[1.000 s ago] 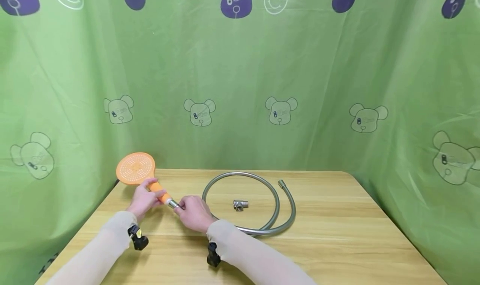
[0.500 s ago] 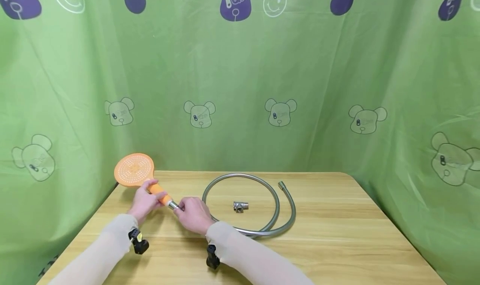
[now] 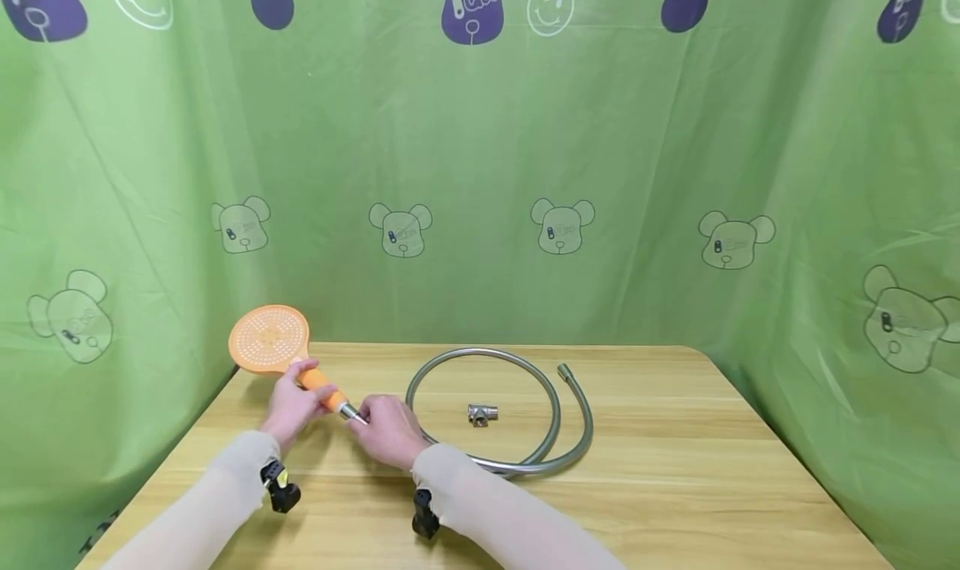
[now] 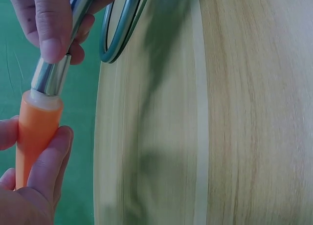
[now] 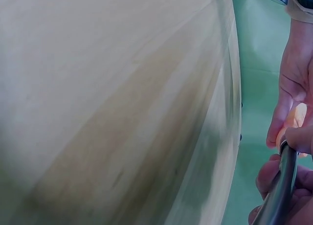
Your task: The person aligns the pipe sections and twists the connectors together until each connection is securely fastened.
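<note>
An orange shower head [image 3: 268, 338] with a round, perforated face is held above the table's far left corner, face up. My left hand [image 3: 291, 405] grips its orange handle [image 4: 36, 132]. At the handle's lower end, a white collar meets the silver hose nut [image 4: 51, 76]. My right hand [image 3: 392, 432] pinches the metal hose right at that nut, thumb [image 4: 53, 46] on top and fingers curled beneath. From there the grey shower hose [image 5: 279, 195] runs back through the right hand. Its remaining length [image 3: 555, 420] lies looped on the table, its free end at the back right.
Inside the hose loop lies a small silver tee fitting [image 3: 482, 414]. The wooden table [image 3: 675, 470] ends at a green curtain [image 3: 480, 295] behind and at both sides. Black wrist cameras [image 3: 283, 491] hang from both sleeves.
The head view has tilted slightly. Both hands keep their holds on the shower head's handle and the hose, with only tiny shifts; the loop and tee fitting stay put.
</note>
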Tool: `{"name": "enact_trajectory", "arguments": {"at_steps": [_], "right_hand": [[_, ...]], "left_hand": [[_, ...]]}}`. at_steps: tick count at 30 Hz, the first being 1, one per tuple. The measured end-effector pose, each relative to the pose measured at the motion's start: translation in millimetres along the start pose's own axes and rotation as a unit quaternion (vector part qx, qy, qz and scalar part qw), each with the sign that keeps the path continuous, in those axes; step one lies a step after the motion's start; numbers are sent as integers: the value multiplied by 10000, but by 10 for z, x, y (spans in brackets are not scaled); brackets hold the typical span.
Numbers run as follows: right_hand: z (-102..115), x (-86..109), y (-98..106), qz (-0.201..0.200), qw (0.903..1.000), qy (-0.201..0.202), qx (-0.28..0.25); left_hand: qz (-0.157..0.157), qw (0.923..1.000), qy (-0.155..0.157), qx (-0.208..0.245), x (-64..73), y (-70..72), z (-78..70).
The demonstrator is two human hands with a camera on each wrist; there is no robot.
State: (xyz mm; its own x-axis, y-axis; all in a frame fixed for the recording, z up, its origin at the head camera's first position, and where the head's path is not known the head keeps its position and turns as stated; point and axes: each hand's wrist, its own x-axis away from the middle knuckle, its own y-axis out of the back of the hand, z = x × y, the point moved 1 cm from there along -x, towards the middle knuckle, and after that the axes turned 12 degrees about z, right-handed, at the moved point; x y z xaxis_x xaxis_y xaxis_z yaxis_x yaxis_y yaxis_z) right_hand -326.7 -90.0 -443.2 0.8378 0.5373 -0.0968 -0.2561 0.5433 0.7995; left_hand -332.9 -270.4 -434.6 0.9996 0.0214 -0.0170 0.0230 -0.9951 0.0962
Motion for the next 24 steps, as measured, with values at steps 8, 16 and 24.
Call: {"name": "enact_trajectory", "arguments": {"at_steps": [8,16,24], "right_hand": [[8,-6,-24,219,9997,-62,-36],[46,-23,-49,414,9988,-222,-137],[51,-44,-52,253,9974,-263,-620]], "left_hand": [[21,10000,-18,-1,12,9,-24],[-45,9999,-59,-116,24,-3,-41],[-149,9994,-153,-280,-3,-1,-16]]}}
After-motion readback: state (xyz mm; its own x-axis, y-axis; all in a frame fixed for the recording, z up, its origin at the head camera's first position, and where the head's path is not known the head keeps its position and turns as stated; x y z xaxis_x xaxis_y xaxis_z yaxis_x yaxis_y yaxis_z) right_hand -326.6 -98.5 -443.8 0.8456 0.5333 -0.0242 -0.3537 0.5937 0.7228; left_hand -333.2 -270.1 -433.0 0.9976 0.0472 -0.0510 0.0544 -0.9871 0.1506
